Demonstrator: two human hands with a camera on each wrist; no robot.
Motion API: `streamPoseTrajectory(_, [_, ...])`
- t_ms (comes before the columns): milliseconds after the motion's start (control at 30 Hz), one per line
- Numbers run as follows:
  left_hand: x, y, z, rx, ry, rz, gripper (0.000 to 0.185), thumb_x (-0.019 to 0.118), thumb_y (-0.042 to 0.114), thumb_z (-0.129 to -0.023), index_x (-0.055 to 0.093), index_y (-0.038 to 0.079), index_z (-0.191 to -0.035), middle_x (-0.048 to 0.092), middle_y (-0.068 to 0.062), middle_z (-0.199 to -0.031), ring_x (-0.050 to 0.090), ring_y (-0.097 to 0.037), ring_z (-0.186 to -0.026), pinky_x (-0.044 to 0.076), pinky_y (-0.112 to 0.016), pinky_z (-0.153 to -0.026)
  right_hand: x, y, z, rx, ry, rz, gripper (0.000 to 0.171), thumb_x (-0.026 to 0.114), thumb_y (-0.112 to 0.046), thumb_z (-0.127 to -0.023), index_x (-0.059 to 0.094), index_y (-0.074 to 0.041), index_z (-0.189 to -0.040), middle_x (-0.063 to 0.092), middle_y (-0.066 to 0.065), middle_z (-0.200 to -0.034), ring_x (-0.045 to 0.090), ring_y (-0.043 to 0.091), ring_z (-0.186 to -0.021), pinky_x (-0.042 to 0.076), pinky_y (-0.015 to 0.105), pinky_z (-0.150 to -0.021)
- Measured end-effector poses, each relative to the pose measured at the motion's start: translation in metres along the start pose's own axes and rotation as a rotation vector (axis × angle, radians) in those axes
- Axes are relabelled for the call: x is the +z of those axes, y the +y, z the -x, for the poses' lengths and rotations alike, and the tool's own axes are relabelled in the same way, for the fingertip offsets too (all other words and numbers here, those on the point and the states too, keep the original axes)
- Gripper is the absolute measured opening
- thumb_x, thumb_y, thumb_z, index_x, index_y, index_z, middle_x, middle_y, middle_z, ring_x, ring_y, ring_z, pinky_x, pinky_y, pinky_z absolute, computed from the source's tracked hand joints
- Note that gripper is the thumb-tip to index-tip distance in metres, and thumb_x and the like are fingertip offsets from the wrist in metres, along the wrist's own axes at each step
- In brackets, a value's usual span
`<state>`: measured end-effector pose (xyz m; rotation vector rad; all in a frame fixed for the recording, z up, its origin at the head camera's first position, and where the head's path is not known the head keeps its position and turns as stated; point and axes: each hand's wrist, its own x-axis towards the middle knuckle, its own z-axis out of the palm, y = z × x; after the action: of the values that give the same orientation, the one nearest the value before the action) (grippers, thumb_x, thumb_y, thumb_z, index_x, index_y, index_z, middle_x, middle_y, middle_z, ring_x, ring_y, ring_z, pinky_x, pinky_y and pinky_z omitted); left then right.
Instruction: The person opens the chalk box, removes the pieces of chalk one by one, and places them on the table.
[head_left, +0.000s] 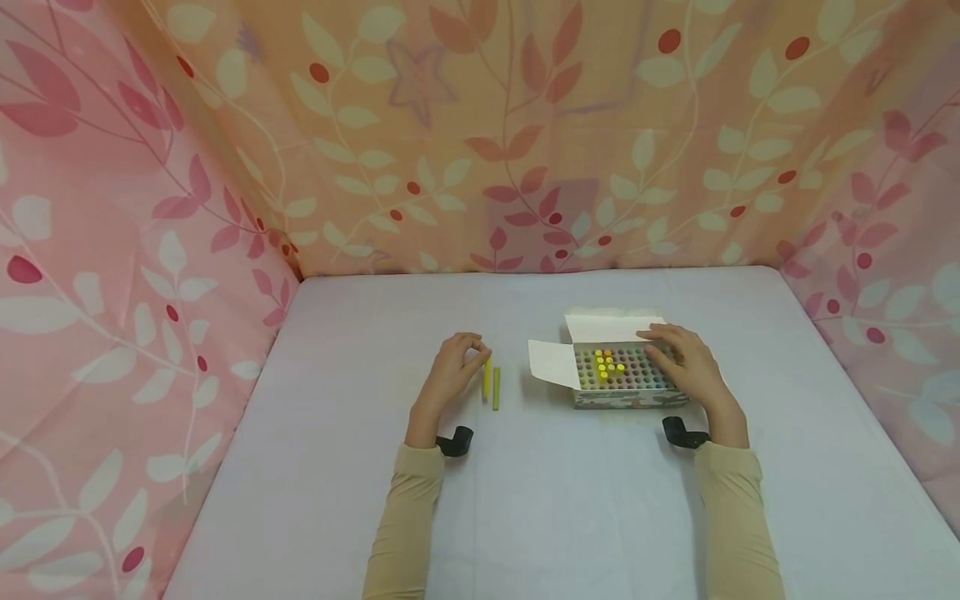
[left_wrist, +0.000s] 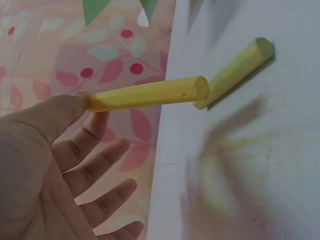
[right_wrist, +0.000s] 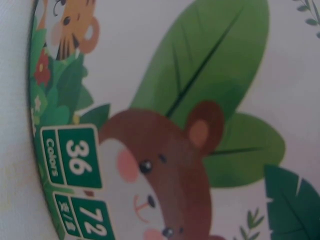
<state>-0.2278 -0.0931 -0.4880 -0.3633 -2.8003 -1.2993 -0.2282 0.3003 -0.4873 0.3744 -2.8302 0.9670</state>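
My left hand (head_left: 453, 364) pinches a yellow crayon (left_wrist: 150, 95) by one end, between thumb and fingertip; the other fingers are spread apart in the left wrist view. Beside it, a yellow-green crayon (head_left: 496, 388) lies on the white tabletop. To the right stands an opened cardboard box (head_left: 630, 400) with rows of round holes, several yellow crayons (head_left: 606, 367) poking up from its left part. My right hand (head_left: 687, 367) lies over the box's right end, fingers extended and hiding that corner. The right wrist view is filled by the box's printed animal wall (right_wrist: 165, 165), with no fingers showing.
Paper flaps (head_left: 553, 364) fold out from the box's left and back sides. A black wrist camera (head_left: 455, 442) sits at the left wrist and another (head_left: 684, 433) at the right. Floral curtains (head_left: 480, 167) enclose the white table (head_left: 570, 508) at the back and sides.
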Motion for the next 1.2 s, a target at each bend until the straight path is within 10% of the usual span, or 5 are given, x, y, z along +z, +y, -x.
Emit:
streamPoseTrajectory(667, [0.013,-0.013,0.002,-0.113,-0.026,-0.106,0.025,0.055,0.031,-0.093,0.064,0.008,-0.091,0.055,-0.013,-0.127,0.043,-0.031,-0.124,0.032,-0.045,-0.105,0.0,0.0,-0.001,-0.009,-0.003,0.005,0.032,0.057,-0.028,-0.093,0.06,-0.011,-0.12,0.046,0.021,-0.135,0.032,0.046,-0.127,0.021,0.066,-0.1])
streamPoseTrajectory(1200, [0.019,-0.014,0.002,-0.073,0.053,-0.22,0.022,0.062,0.028,-0.089,0.066,0.006,-0.084,0.058,-0.013,-0.119,0.048,-0.032,-0.118,0.034,-0.044,-0.103,0.0,0.0,-0.001,0.007,-0.015,-0.003,0.032,0.056,-0.029,-0.093,0.059,-0.012,-0.12,0.045,0.02,-0.136,0.029,0.046,-0.129,0.019,0.066,-0.101])
